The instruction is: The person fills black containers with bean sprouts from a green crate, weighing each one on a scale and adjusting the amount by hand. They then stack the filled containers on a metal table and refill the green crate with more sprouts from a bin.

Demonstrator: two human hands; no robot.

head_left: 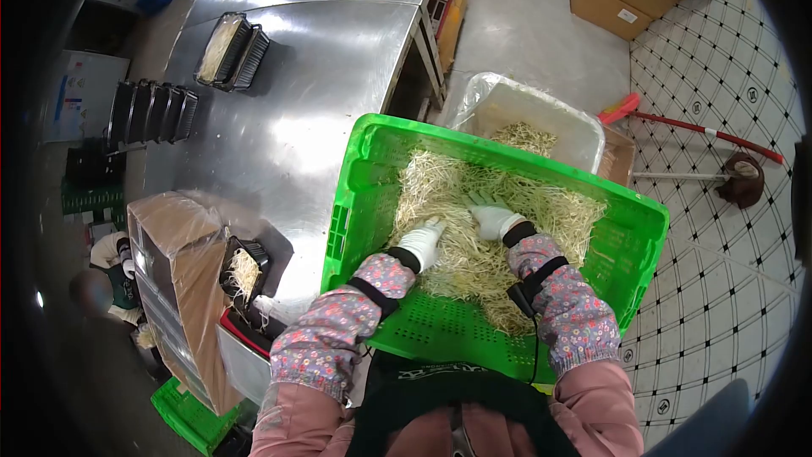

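Observation:
A green plastic crate [355,152] in front of me holds a spread heap of pale bean sprouts [457,267]. Both my hands wear white gloves and reach into this heap. My left hand [423,243] rests on the left part of the sprouts, its fingertips angled down and mostly hidden among the strands. Just right of it, my right hand [493,218] lies on the sprouts with its fingers stretched out and apart. Bare perforated floor of the crate shows near my body.
Beyond the crate stands a clear-lined tub [507,101] with more sprouts. The steel table [338,59] carries stacked black trays [156,114] and a filled tray [227,51]. A tray of sprouts [245,271] sits by a cardboard box [182,262]. A person [106,288] works at far left.

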